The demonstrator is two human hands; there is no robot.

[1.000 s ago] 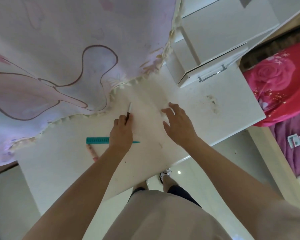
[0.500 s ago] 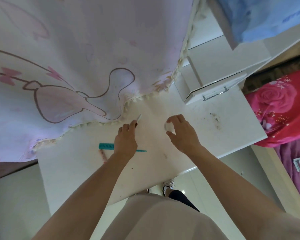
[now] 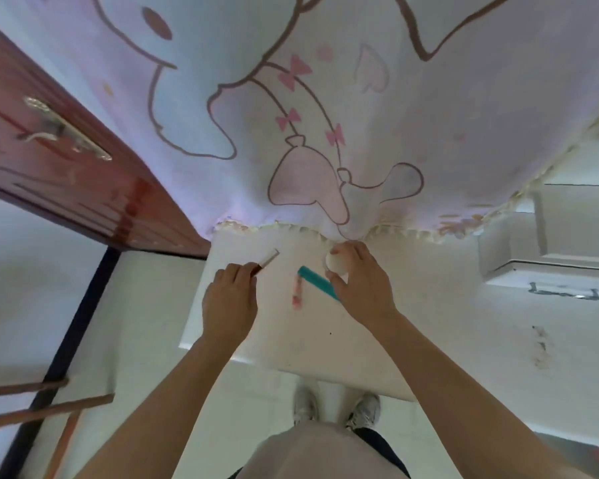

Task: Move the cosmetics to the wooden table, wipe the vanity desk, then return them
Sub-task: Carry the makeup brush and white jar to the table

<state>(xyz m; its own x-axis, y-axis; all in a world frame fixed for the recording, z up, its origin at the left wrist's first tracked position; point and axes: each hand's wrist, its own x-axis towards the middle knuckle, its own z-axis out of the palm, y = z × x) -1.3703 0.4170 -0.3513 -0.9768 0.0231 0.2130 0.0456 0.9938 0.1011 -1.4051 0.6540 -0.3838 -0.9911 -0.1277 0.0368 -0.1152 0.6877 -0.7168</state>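
Observation:
My left hand (image 3: 229,299) grips a slim cosmetic pencil (image 3: 267,260) whose pale end sticks out up and to the right, over the left end of the white vanity desk (image 3: 429,326). My right hand (image 3: 362,286) holds a small round white jar (image 3: 336,263) between curled fingers and thumb, just below the cloth's fringe. Between the two hands, a teal comb (image 3: 317,281) lies slanted on the desk, its lower end hidden under my right hand. Beside it rests a small pink stick (image 3: 296,292).
A cartoon-printed pale cloth (image 3: 325,115) hangs over the back of the desk. A white drawer unit (image 3: 561,271) with a metal handle stands at the right. A reddish wooden door (image 3: 66,167) is at the left, and wooden slats (image 3: 38,409) show at lower left.
The view has swung left, bringing the wooden door into sight. My right hand closed on the white jar and carries it left over the comb; my left hand still holds the pencil.

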